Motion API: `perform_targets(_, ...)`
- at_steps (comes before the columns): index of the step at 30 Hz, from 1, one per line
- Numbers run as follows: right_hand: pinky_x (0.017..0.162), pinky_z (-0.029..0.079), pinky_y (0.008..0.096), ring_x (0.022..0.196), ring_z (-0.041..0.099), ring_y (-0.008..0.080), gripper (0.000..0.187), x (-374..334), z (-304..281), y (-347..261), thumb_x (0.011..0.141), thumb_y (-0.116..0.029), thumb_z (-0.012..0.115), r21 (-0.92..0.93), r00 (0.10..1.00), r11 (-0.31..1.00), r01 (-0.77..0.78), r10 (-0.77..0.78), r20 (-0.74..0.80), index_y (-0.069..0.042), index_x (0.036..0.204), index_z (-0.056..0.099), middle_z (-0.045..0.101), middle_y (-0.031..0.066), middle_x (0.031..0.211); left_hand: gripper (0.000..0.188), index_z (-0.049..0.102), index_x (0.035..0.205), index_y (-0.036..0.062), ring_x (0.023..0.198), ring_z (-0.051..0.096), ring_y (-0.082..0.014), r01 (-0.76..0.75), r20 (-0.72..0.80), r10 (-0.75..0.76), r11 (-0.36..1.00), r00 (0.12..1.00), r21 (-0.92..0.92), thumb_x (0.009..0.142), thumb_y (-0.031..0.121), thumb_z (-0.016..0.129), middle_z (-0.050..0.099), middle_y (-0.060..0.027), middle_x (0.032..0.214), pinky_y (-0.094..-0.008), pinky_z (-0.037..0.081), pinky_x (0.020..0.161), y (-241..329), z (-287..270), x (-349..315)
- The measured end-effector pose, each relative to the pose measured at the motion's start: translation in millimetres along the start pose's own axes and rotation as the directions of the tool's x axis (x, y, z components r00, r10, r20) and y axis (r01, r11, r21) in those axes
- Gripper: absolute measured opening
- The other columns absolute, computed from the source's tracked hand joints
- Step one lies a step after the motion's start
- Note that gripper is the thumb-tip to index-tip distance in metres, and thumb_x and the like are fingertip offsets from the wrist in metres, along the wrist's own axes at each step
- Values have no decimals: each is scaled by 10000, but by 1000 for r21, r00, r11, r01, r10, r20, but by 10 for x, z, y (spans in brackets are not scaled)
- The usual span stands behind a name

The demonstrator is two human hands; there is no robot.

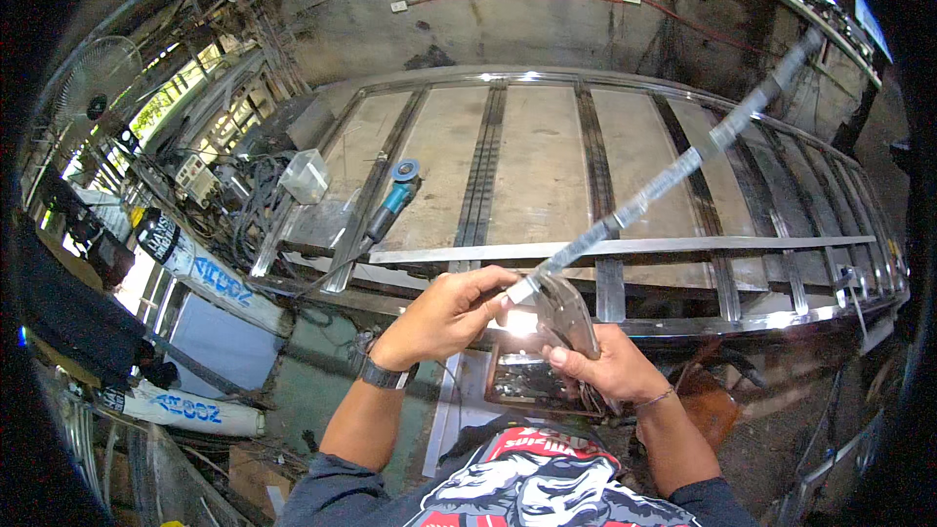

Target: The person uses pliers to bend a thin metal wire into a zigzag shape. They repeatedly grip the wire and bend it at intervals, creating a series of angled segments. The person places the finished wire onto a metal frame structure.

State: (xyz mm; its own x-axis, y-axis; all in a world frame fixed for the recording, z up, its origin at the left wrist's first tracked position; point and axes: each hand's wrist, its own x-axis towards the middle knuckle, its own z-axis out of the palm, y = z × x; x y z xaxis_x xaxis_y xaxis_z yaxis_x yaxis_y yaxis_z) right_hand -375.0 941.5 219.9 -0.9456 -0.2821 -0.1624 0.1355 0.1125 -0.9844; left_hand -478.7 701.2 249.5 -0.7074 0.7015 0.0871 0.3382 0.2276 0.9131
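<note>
My left hand (pixel 451 317) is closed, its thumb and fingers pinching the near end of a long silvery strip (pixel 673 174). Light and dark bands run along the strip, which slants up to the far right above the metal frame (pixel 488 171). A shiny grey piece with a rounded edge (pixel 569 310) sits between my hands, smeared by motion; I cannot make out its kind. My right hand (pixel 613 367) is closed on the lower part of it, thumb on the near side. A bright glare beside my left fingertips hides part of what they touch.
An angle grinder (pixel 395 205) lies on the frame, left of centre, near a clear plastic box (pixel 305 177). A pale flat bar (pixel 683 249) crosses the frame's near side. White gas cylinders (pixel 210 273) lie at left, below a fan (pixel 98 78). A tray (pixel 508 371) is below my hands.
</note>
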Motion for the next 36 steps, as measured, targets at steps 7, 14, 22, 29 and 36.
perform_targets(7,789,506,320,862,618,142,161,44,-347,748,906,-114,790,-75,961,959,272,-268,62,-31,980,674,690,38,923,231,696,1148,55,844,698,-350,-336,24,347,884,938,326,917,48,695,714,-152,939,-390,545,753,108,420,-45)
perform_targets(14,635,518,376,676,647,280,184,29,-347,794,849,-170,791,-237,799,763,601,-587,135,-41,859,661,657,112,793,303,721,1128,66,766,675,-283,-453,98,451,812,887,367,829,61,770,695,-93,831,-377,515,699,172,579,-145)
perform_targets(22,634,487,423,707,607,362,256,-186,-181,959,894,-201,742,-59,750,772,633,-593,293,17,909,610,614,172,824,364,717,1094,24,711,642,-228,-573,178,545,763,819,299,737,85,758,656,-53,820,-341,520,655,268,602,-286)
perform_targets(29,622,456,439,692,585,359,256,-193,-88,973,904,-210,721,76,720,798,598,-576,386,7,871,590,564,152,779,332,740,1017,-18,642,621,-219,-639,227,598,717,769,278,706,97,745,667,-71,793,-333,513,571,270,641,-294)
perform_targets(36,614,428,444,670,548,369,284,-186,-21,994,884,-181,729,156,698,791,592,-599,391,-26,788,511,501,140,731,335,692,1045,-37,620,593,-196,-700,252,653,662,714,269,736,91,720,580,-48,754,-331,483,602,267,669,-259)
